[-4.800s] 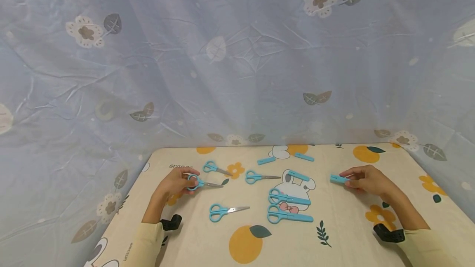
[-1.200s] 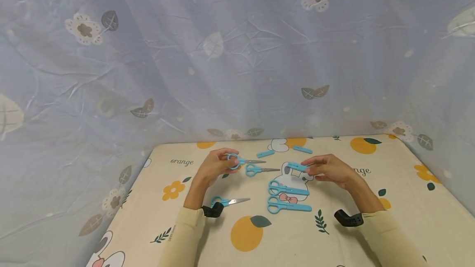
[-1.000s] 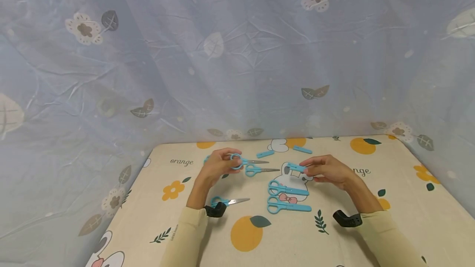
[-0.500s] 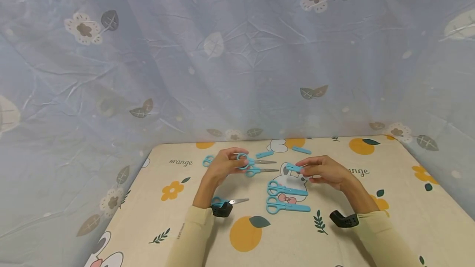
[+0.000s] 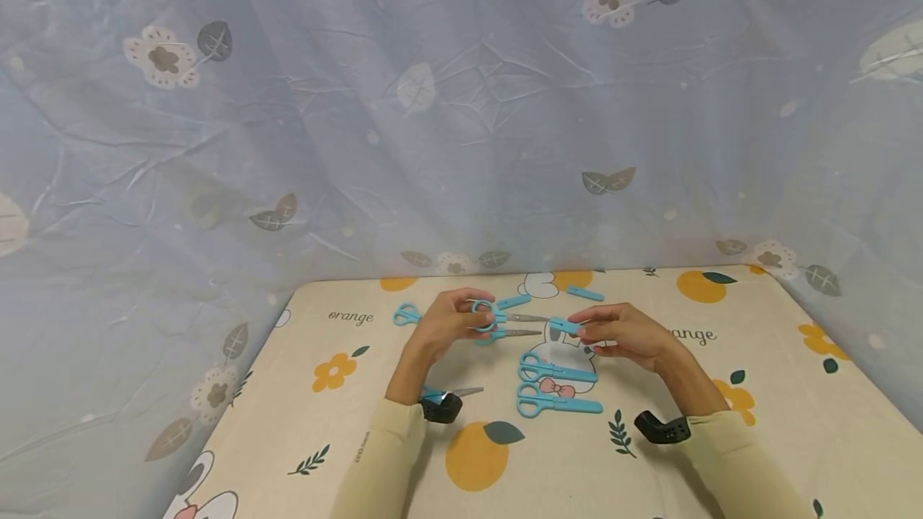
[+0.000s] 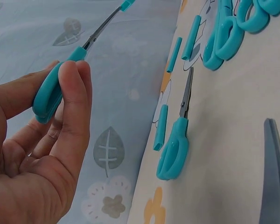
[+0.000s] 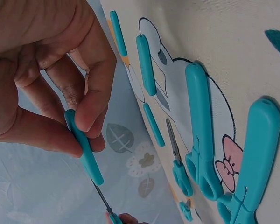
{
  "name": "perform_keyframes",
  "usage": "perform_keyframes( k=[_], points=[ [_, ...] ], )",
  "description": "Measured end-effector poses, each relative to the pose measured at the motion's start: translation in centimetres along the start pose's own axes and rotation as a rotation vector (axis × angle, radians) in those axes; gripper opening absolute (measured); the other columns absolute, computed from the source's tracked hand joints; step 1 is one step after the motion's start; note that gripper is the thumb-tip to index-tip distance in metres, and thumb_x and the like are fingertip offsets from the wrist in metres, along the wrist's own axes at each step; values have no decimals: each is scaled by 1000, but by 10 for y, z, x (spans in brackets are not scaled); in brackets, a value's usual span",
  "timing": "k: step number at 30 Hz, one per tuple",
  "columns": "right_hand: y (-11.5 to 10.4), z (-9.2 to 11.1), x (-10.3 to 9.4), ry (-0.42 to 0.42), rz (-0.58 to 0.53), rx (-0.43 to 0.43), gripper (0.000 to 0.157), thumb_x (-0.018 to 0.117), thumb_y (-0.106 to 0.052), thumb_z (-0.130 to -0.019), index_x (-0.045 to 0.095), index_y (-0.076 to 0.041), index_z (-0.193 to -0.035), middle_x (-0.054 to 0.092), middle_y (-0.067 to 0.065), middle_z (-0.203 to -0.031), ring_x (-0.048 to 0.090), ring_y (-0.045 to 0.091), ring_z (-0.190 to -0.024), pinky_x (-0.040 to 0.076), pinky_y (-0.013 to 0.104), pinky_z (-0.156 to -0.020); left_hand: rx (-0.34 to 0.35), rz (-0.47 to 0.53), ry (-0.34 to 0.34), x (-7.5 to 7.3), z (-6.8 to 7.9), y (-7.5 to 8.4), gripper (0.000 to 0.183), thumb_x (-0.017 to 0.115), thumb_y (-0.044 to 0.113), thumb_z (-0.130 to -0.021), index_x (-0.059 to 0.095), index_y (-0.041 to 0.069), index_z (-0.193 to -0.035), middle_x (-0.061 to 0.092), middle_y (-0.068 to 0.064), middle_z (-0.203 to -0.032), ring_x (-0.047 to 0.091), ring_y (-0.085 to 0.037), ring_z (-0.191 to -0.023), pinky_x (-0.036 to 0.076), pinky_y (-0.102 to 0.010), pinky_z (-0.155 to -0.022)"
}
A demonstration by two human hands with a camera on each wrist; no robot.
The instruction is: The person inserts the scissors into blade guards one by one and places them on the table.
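Observation:
My left hand (image 5: 450, 319) pinches the light-blue handles of a pair of scissors (image 6: 49, 93), its blades closed and pointing right. My right hand (image 5: 623, 332) pinches a light-blue blade cover (image 7: 85, 149) between thumb and fingers. The blade tip meets the cover's open end; I cannot tell whether it is inside. Both are held above the table. Beneath them lies another bare pair of scissors (image 6: 175, 149). Two pairs with covers on, an upper one (image 5: 566, 373) and a lower one (image 5: 570, 404), lie nearer me.
Loose covers lie toward the back, one at left (image 5: 515, 302), one at right (image 5: 586, 293) and one nearer (image 7: 145, 65). Bare scissors at far left (image 5: 406, 314) and near my left wrist (image 5: 470, 392) are partly hidden. A patterned cloth (image 5: 649, 391) covers the table; a curtain (image 5: 461, 142) hangs behind.
My left hand picked up the scissors from the left and carried them right. My right hand brought the cover left. The gap between blade tip and cover has closed.

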State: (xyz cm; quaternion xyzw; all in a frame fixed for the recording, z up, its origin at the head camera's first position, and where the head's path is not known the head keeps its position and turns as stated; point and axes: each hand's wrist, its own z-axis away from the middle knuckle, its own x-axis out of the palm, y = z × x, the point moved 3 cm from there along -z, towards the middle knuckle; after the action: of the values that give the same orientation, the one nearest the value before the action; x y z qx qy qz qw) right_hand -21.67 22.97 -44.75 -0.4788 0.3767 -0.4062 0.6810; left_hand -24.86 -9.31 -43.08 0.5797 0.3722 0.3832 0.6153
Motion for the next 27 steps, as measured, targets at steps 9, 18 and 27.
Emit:
perform_keyframes(
  k=[9,18,27],
  points=[
    [-2,-1,-1,4,-15,-2,38,71,-17,-104,69,-3,-139,75,-5,-113,67,25,-111,62,35,-91,-5,8,-5,1,-2,0,38,74,-3,-97,67,-2,-134,69,-4,-97,78,-17,-87,68,-33,-81],
    [-3,-4,6,-10,6,3,36,69,-16,-105,70,-3,-138,73,-3,-115,67,23,-110,62,37,-95,-6,-2,-35,6,-6,-2,37,73,-3,-98,68,-2,-134,70,-4,-93,79,-23,-91,69,-42,-86],
    [-2,-6,10,-4,9,8,37,69,-16,-105,69,-3,-139,72,-1,-113,66,25,-109,63,35,-90,-11,-8,-58,11,-7,-2,38,73,-4,-97,68,-2,-135,67,-5,-96,76,-46,-107,68,-43,-88]
  ],
)
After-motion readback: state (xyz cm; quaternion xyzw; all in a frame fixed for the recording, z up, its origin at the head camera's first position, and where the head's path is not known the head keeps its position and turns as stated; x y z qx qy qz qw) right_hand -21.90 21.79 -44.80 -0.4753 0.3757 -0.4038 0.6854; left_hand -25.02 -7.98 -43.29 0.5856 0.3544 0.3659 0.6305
